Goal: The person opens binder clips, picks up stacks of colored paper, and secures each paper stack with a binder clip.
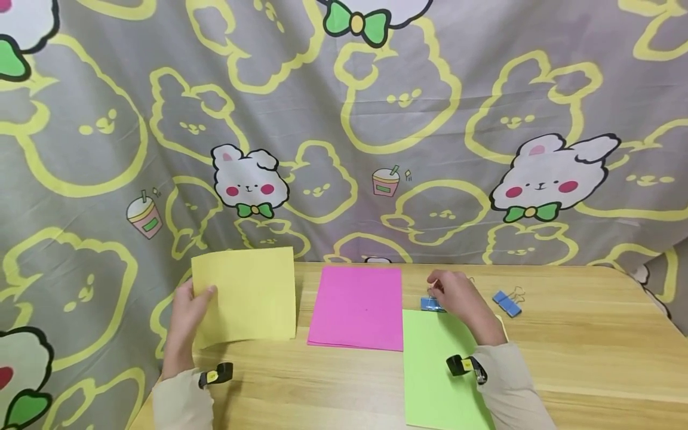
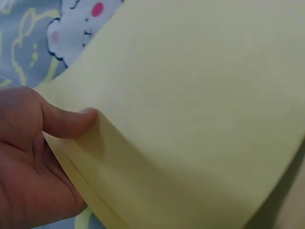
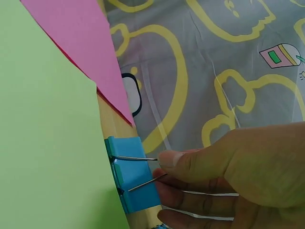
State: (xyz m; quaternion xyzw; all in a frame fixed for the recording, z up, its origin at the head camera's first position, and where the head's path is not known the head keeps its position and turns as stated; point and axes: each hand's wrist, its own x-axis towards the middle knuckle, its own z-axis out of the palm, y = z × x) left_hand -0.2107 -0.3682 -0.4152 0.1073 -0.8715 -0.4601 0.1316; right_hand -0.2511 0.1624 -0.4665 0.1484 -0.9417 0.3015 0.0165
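Observation:
My left hand grips a few sheets of yellow paper at their left edge, thumb on the front face, fingers behind. The sheets stand tilted up above the table's left side. In the right wrist view, a blue binder clip sits right at the edge of the green paper. The thumb and fingers of my right hand pinch its wire handle at the end. From the head view, the hand comes over the top edge of the green sheets and partly hides the clip.
A pink paper stack lies in the middle of the wooden table, left of the green one. Another blue binder clip lies to the right of my right hand. A patterned curtain hangs behind the table's far edge.

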